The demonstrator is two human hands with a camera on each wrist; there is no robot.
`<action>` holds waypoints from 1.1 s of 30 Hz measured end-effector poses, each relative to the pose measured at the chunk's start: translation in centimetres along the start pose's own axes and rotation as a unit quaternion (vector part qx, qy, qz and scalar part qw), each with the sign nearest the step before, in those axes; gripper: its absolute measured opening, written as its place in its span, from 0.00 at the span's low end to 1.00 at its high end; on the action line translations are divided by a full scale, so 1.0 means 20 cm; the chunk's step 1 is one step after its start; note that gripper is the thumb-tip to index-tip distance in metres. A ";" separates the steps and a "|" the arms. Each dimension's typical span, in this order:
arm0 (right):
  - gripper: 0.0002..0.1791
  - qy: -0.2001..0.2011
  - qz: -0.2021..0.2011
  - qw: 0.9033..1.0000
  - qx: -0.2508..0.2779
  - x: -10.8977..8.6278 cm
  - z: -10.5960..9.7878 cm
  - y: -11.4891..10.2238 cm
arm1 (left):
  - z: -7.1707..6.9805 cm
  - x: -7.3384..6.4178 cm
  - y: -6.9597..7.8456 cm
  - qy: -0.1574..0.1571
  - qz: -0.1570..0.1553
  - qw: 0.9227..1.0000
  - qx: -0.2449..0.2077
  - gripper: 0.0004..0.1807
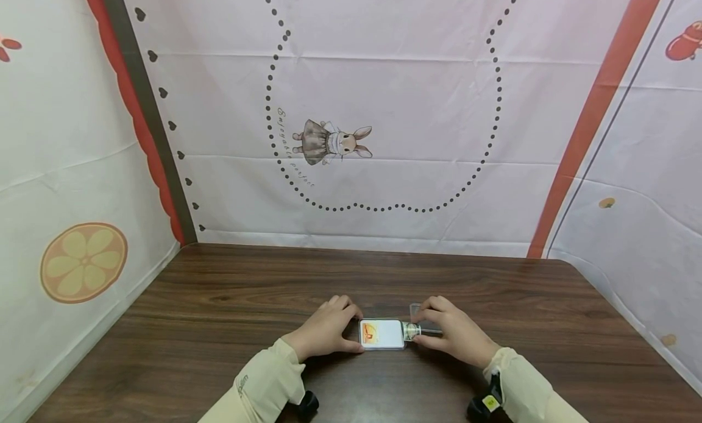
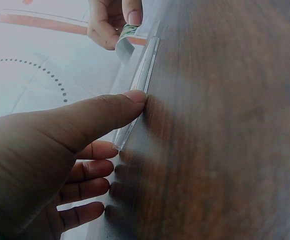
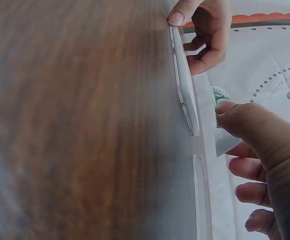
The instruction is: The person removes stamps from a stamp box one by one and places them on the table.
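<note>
The left hand point(image 1: 326, 330) grips the end of a flat white case point(image 1: 390, 335) on the table point(image 1: 263, 289); the right hand point(image 1: 459, 333), partly hiding a clear plastic piece point(image 3: 201, 200), pinches a serrated packet point(image 3: 227, 141) just beside it. The case's orange label point(image 1: 370, 333) and the packet's green print are illegible; wall lettering point(image 1: 282, 130) seemingly begins "Enjoyable".

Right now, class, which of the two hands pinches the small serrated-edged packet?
The right hand: its thumb and fingers pinch the packet. The left hand instead holds one end of the flat white case.
</note>
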State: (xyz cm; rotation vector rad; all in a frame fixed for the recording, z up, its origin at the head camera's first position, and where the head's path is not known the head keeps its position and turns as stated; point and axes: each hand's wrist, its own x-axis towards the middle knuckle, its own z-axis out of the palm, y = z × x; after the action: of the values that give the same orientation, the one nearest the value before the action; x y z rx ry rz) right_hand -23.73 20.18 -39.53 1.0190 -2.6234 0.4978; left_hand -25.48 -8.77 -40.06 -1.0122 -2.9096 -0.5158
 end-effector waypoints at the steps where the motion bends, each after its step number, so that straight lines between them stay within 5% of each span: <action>1: 0.11 0.002 0.000 1.000 0.000 0.00 0.00 0.00 | 0.00 0.00 0.00 0.000 0.000 1.000 0.000 0.29; 33: 0.13 0.006 0.020 1.000 0.000 -0.05 -0.01 0.02 | 0.00 0.00 0.00 -0.004 0.000 1.000 -0.007 0.29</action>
State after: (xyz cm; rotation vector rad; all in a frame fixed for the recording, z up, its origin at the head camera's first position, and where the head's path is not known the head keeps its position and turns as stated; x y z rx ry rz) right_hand -23.28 21.08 -39.77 0.9616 -2.6392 0.5099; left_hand -25.58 -8.76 -40.09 -1.0181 -2.9168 -0.5340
